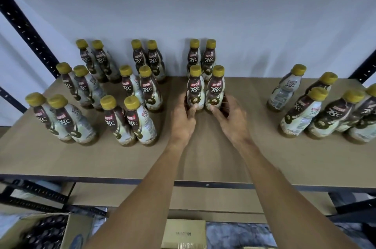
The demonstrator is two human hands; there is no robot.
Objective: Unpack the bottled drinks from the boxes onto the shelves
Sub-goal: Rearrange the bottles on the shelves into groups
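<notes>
Both hands are on the shelf (203, 159), each grasping one bottle low on the body.
- Left hand (184, 116): fingers curled round the left Kopiko 78°C bottle (195, 88).
- Right hand (228, 115): fingers curled round the right Kopiko 78°C bottle (216, 90).
- The two held bottles are upright and side by side, about touching, yellow caps on, labels facing the camera, bases down at the shelf board.

Positions relative to the held pair:
- Just behind: another upright pair (201, 55), close to the white back wall (264, 24).
- Left: two columns of paired bottles (130, 120), three pairs each, all upright.
- Right, well apart: a looser bottle cluster (301, 114), some labels turned away.
- Nearer the camera, below the shelf's front edge: an open cardboard box (46, 232) at lower left showing dark caps, and a small gold carton (184, 233) near centre.
</notes>
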